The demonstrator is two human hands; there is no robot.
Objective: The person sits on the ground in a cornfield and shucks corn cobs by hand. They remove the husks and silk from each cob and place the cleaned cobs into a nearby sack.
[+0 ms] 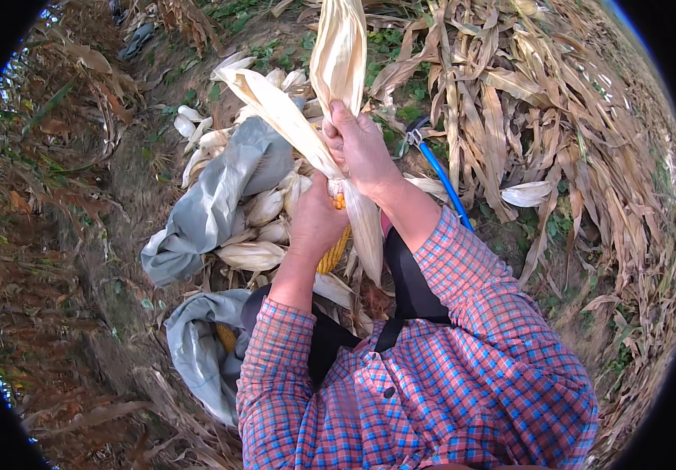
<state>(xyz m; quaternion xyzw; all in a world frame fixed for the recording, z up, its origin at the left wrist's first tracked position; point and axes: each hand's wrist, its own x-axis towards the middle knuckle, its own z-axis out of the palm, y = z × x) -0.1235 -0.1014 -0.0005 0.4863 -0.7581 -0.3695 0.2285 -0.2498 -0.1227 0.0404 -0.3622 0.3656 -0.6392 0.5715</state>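
Observation:
An ear of yellow corn (333,252) points down towards my lap, its kernels bare below my left hand. My left hand (318,214) is closed around the ear near its husk end. Pale dry corn husks (341,53) spread from that end, one strip upward, one to the upper left and one hanging down at the right. My right hand (356,144) grips the base of the upward husk, just above the left hand. Several unshelled ears in husks (266,207) lie beneath and left of my hands, partly under a grey woven sack (220,197).
An open grey sack (188,341) with yellow corn inside stands at my left. A blue-handled tool (444,176) with a dark head lies at the right, beside a heap of dry corn stalks (496,111). Dry standing plants (26,235) line the far left.

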